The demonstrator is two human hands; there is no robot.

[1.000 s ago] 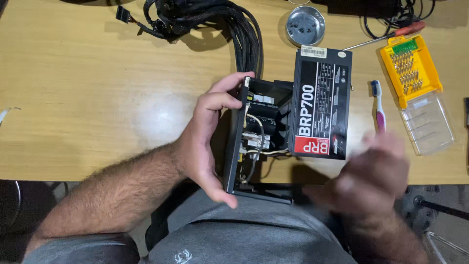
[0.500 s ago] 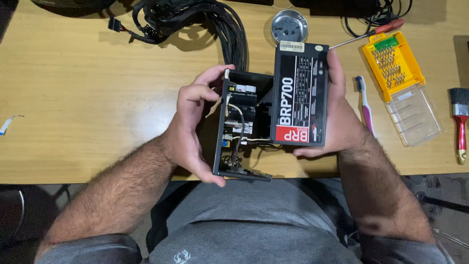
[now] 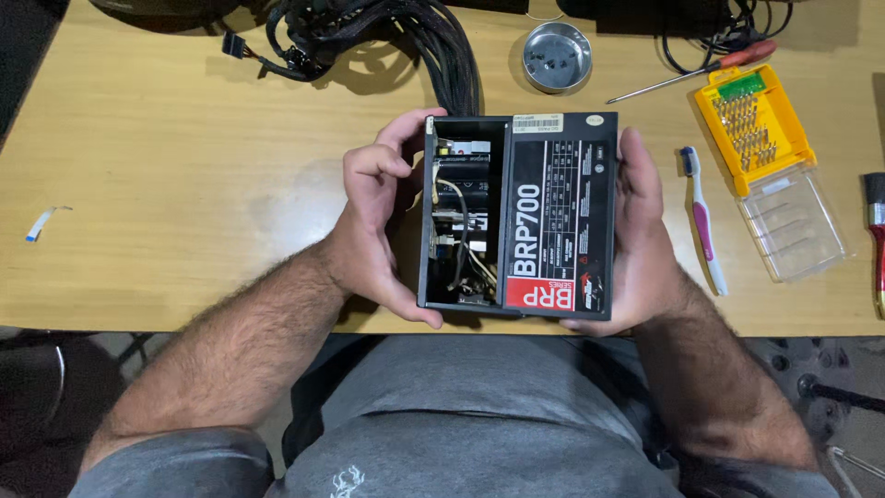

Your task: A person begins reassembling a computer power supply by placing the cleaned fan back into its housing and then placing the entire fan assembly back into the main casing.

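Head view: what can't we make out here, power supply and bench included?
- Power supply: far sides hidden by left hand and right hand; the inside is dark, with parts too small to tell.
- Paintbrush: cut off by the right frame edge.
- Cable bundle: cut off by the top edge.
- Metal dish: contents unclear.

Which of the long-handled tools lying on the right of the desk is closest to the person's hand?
The pink-and-white toothbrush, lying just beside the right hand. The red-handled screwdriver lies farther up by the yellow bit case, and the paintbrush sits at the far edge.
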